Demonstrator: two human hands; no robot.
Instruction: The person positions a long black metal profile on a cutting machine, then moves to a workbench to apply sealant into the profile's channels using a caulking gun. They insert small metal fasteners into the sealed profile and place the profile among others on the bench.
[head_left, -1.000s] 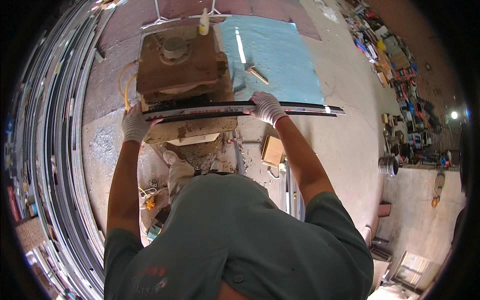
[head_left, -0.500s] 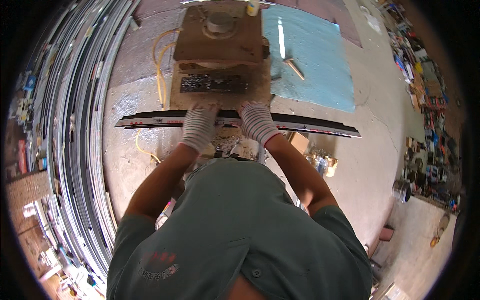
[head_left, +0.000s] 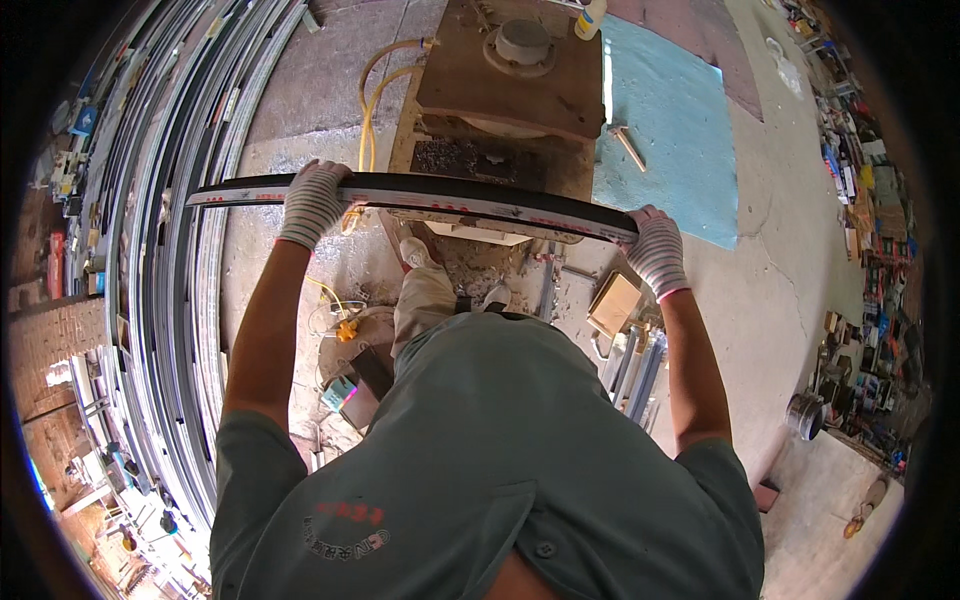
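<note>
A long dark metal profile (head_left: pixel 470 196), with a white printed film strip along its side, spans the space in front of me. My left hand (head_left: pixel 314 204), in a striped knit glove, is closed round it, with a length sticking out beyond to the left. My right hand (head_left: pixel 656 250), gloved alike, grips its right end. Just behind the profile stands a brown machine (head_left: pixel 510 85) with a round boss on top. Part of the dark slotted bed (head_left: pixel 470 163) at its front shows, strewn with small chips; the profile covers the near edge.
Long metal profiles (head_left: pixel 165 230) lie stacked at the left. Yellow hoses (head_left: pixel 370 110) run beside the machine. At the right are a blue sheet (head_left: pixel 670 130) with a hammer (head_left: pixel 629 148) on it, and an open cardboard box (head_left: pixel 614 304). Chips litter the floor near my feet.
My hands have moved from close together at the profile's middle to far apart along it. The profile has shifted left relative to the machine, and the view has turned a little.
</note>
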